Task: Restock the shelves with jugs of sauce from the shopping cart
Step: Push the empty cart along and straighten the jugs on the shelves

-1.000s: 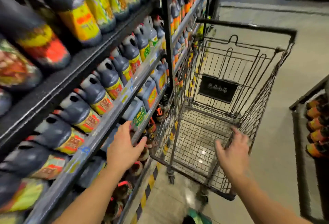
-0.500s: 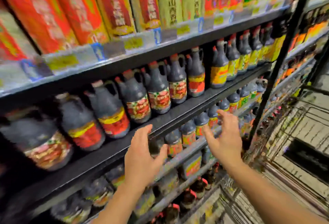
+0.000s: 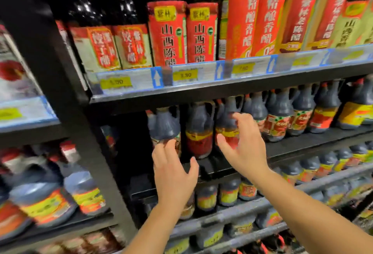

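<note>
A row of dark plastic sauce jugs with loop handles and red-and-yellow labels stands upright on the middle black metal shelf board, running from centre off to the far right. The left hand is up in front of the leftmost jug, fingers loosely spread and thumb out to the right; its fingertips lie over the jug's label, though whether they touch it cannot be told. The right hand is spread wide before the third jug, with the thumb low on the left and the fingers high on the right, gripping nothing. Both bare forearms come up from the near bottom edge.

Above, tall dark bottles with red paper labels stand behind a clear price rail with yellow tags. Below, smaller dark jugs fill two lower shelves. A black upright post separates this bay from the left one, where larger blurred jugs stand.
</note>
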